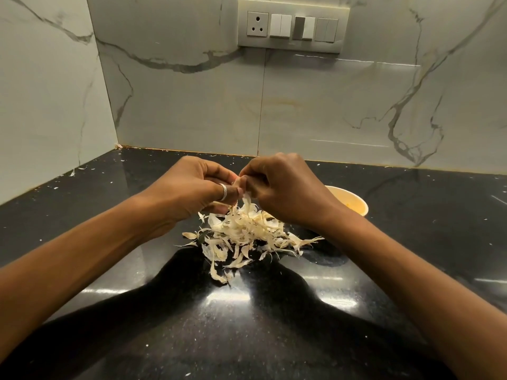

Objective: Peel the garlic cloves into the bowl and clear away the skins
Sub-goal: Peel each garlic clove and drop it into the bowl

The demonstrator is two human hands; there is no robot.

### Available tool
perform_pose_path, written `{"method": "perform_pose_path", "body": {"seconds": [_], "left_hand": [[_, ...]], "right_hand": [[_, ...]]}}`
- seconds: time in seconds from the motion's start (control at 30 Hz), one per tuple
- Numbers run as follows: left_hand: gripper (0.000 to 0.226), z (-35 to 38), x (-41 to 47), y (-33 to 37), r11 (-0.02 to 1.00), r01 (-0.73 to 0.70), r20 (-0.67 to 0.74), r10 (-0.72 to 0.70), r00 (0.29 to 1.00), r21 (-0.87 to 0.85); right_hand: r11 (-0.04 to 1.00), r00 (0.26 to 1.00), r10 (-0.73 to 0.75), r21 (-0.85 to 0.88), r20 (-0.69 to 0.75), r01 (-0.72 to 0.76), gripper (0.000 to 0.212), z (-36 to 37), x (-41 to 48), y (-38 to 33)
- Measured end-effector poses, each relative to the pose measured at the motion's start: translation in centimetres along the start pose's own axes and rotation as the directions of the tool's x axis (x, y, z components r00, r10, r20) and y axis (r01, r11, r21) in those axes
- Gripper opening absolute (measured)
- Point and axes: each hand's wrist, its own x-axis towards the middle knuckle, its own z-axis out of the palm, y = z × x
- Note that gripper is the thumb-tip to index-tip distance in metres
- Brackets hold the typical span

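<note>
Both hands meet above a heap of pale garlic skins [247, 231] on the black counter [247, 325]. My left hand [197, 187], a silver ring on one finger, and my right hand [285, 187] pinch a small garlic clove [240, 182] between their fingertips. A strip of skin [247, 200] hangs from the clove down toward the heap. A cream bowl [354, 204] stands behind my right wrist, mostly hidden by it; its contents are barely visible.
Marble walls close off the counter at the back and on the left. A switch panel with a socket [292, 26] sits high on the back wall. Small skin flecks [82, 168] lie scattered near the back left corner.
</note>
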Motion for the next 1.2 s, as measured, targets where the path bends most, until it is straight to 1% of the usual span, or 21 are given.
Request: {"method": "perform_pose_path", "body": {"seconds": [0.07, 0.2, 0.4, 0.57, 0.7, 0.83, 0.97, 1.1, 1.2], "left_hand": [[0.01, -0.03, 0.07, -0.11, 1.0, 0.004, 0.02, -0.005, 1.0, 0.008], [0.009, -0.04, 0.13, -0.31, 0.999, -0.004, 0.077, 0.001, 0.997, 0.037], [0.01, -0.03, 0.42, -0.61, 0.994, 0.007, 0.116, -0.02, 0.993, 0.107], [0.009, -0.16, 0.53, -0.71, 0.973, -0.026, 0.144, -0.007, 0.99, 0.228], [0.011, -0.27, 0.54, -0.86, 0.954, -0.091, 0.155, 0.048, 0.987, 0.285], [0.017, -0.25, 0.32, -0.83, 0.948, -0.105, 0.17, 0.055, 0.984, 0.302], [0.022, -0.39, 0.4, -0.75, 0.953, -0.089, 0.167, 0.041, 0.985, 0.288], [0.024, -0.32, 0.41, -0.77, 0.957, -0.064, 0.167, 0.016, 0.986, 0.282], [0.021, -0.35, 0.3, -0.68, 0.961, -0.06, 0.187, 0.008, 0.982, 0.271]], "right_hand": [[1.0, 0.999, -0.022, 0.002, 0.041, 0.022, 0.016, -0.06, 0.04, -0.04], [0.998, 0.997, -0.061, -0.017, 0.054, 0.062, 0.017, 0.09, 0.0, 0.06], [0.988, 0.987, -0.095, -0.109, 0.131, 0.109, 0.018, 0.0, -0.24, -0.07], [0.986, 0.978, -0.095, -0.117, 0.185, 0.118, 0.018, -0.32, -0.24, -0.13], [0.979, 0.973, -0.132, -0.13, 0.191, 0.158, 0.019, -0.43, -0.29, -0.07], [0.959, 0.955, -0.181, -0.171, 0.235, 0.224, 0.016, -0.44, -0.46, -0.23], [0.953, 0.958, -0.205, -0.184, 0.199, 0.242, 0.016, -0.26, -0.59, -0.22], [0.956, 0.953, -0.207, -0.16, 0.221, 0.245, 0.014, 0.02, -0.51, 0.13], [0.965, 0.952, -0.202, -0.118, 0.231, 0.233, 0.013, 0.01, -0.42, 0.37]]}}
